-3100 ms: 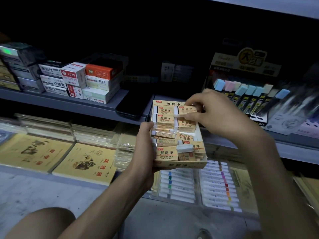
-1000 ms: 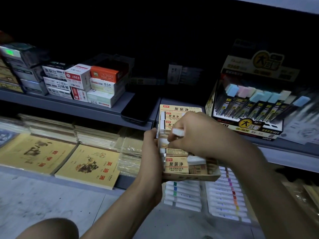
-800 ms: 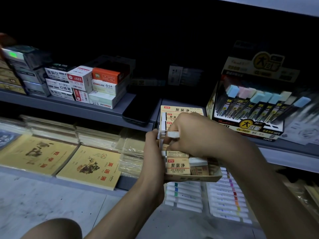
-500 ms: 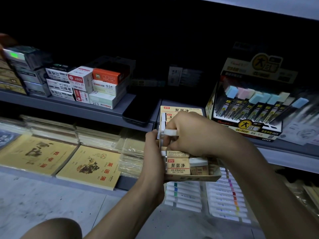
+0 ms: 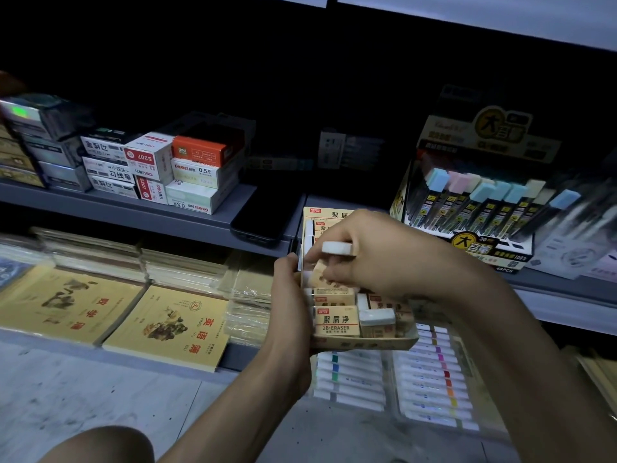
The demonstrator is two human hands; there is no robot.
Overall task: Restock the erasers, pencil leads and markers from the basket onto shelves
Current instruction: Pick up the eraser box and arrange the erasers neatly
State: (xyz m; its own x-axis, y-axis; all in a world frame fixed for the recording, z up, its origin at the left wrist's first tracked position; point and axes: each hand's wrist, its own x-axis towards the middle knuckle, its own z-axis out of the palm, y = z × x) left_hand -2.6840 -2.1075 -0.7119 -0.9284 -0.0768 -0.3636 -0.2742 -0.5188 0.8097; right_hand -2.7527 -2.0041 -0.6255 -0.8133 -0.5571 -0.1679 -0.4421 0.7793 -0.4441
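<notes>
My left grip [image 5: 292,309] curled round the side of the eraser box [image 5: 367,344], my right grip [image 5: 380,259] pinching one eraser [image 5: 337,247] just above it

Up on the grey upper shelf [image 5: 213,225] sat a pile of small stationery boxes [image 5: 187,168] at the left, a dark phone [image 5: 263,218] lying flat by the front edge, and a lead display box [image 5: 474,208] over on the right. Down on the lower shelf [image 5: 233,357], yellow exercise books [image 5: 170,325] lay flat, wrapped notebook stacks [image 5: 187,269] sat behind them, and rows of markers [image 5: 430,375] lay to the right. Pale, scuffed floor [image 5: 83,396] ran beneath.
</notes>
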